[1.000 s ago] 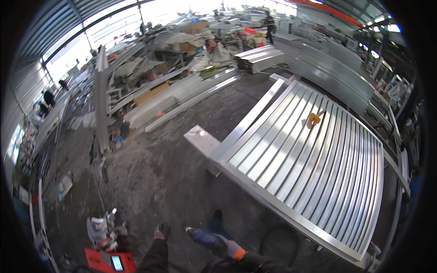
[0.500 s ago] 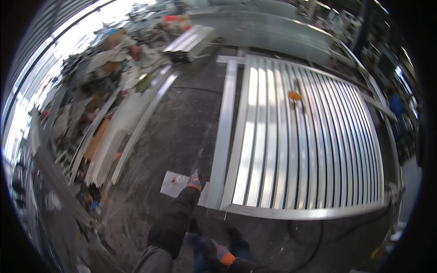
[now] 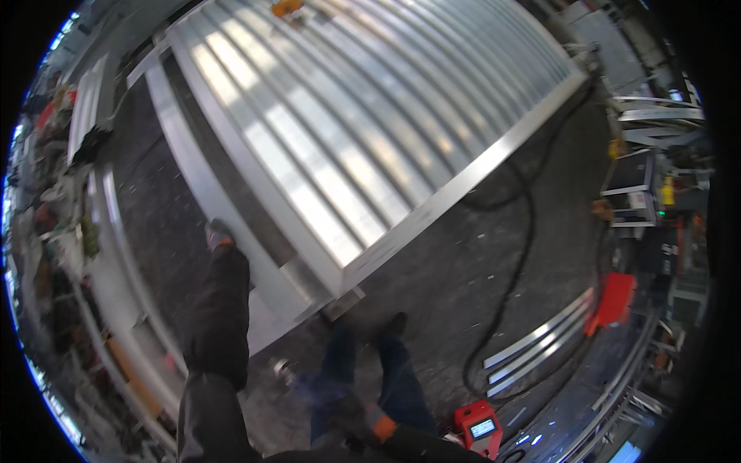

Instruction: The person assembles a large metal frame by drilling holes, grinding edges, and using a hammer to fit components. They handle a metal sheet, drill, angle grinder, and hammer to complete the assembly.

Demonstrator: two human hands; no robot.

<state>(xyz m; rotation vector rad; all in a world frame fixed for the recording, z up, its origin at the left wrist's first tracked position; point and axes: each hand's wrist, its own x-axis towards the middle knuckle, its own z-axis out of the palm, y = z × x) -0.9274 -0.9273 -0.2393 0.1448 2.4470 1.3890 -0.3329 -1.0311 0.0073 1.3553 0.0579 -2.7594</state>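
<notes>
A large ribbed panel [image 3: 351, 158] of shiny metal slats in a metal frame lies ahead. Along its left side runs a long flat metal bar [image 3: 202, 181], with a pale flat piece [image 3: 270, 320] by its near end. My left hand [image 3: 219, 233], in a grey glove with an orange cuff, is at the bar's left edge; blur hides its fingers. Low in front of my legs is my right hand [image 3: 369, 419], gloved with an orange cuff. It appears closed around a dark bluish tool [image 3: 312, 390] with a silvery tip; motion smears both, so the tool's kind is unclear.
An orange object [image 3: 287, 9] lies on the panel. A black cable [image 3: 528, 239] loops across the dark floor at right. Three narrow metal strips [image 3: 536, 343], a red object [image 3: 615, 299] and a red box with a screen [image 3: 478, 428] lie near right. More metal lengths [image 3: 127, 285] lie left.
The view has swung right and down, bringing the red box and strips into sight. My left hand has left the pale piece and is now farther along the bar.
</notes>
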